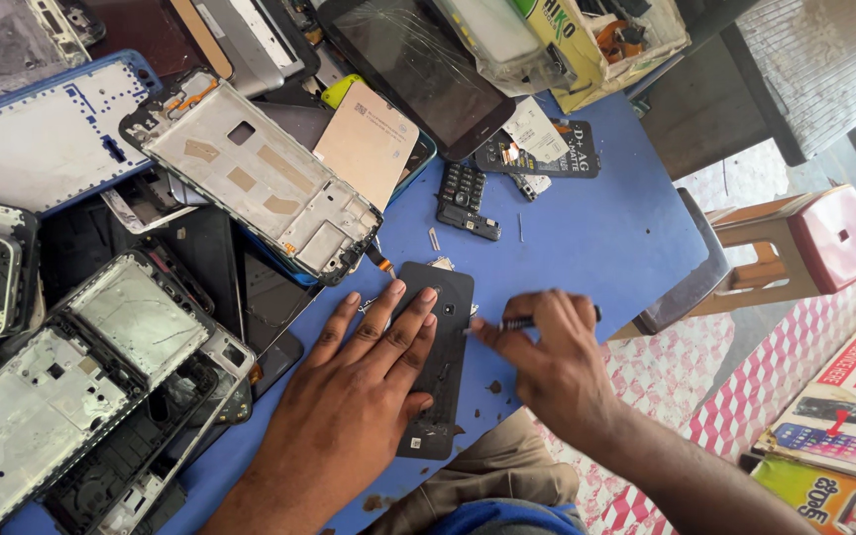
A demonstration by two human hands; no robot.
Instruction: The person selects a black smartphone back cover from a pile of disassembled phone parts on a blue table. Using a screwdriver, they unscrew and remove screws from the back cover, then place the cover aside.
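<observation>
Two hands at work: left hand (369, 381) flat, fingers spread, pinning black phone (436, 357) on tabletop (596, 228) at six o'clock, right hand (547, 362) clamped on screwdriver (532, 321); tip could slip, probably gouging phone.

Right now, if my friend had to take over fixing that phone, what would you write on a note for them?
Left hand: lies flat on the black phone, fingers spread, pinning it to the blue table.
Right hand: grips a small dark tool, its tip at the phone's right edge.
Around: bare phone frames and screens are piled to the left; a small keypad part lies above the phone.
Done: the phone is flat and held steady; whether it has been opened cannot be told.
Left: work at the edge looks under way, not finished.
</observation>
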